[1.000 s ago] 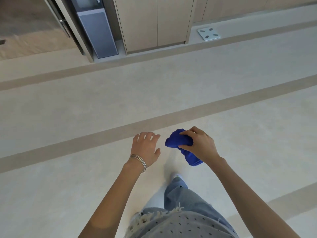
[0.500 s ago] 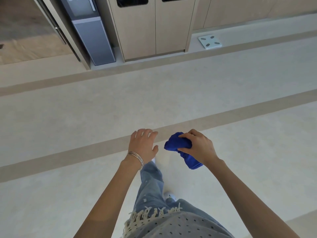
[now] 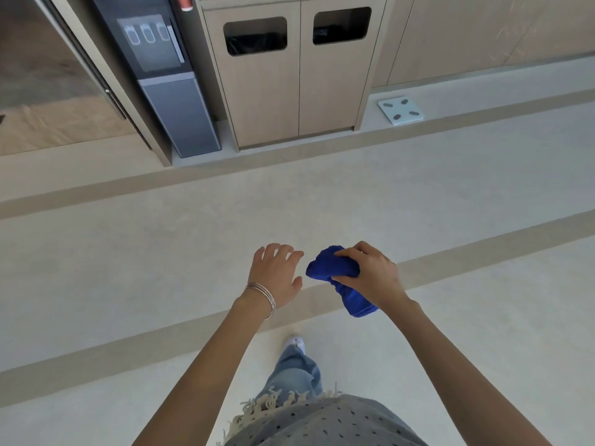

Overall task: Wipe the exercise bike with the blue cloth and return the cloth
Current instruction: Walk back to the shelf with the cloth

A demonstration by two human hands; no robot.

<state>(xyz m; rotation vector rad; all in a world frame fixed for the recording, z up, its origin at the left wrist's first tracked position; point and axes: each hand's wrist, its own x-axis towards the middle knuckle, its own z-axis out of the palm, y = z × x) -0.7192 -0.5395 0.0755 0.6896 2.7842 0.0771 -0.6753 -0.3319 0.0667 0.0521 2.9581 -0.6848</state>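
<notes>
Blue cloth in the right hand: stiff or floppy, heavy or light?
Probably floppy: the blue cloth bunches in the right hand and its tail droops below. Likely light: one hand carries it, with the left hand free.

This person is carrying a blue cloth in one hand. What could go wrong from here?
The cloth is only bunched in the right hand, a tail hanging loose below; it might slip out. A scale lies on the floor ahead beside the cabinet; a foot could catch it.
</notes>
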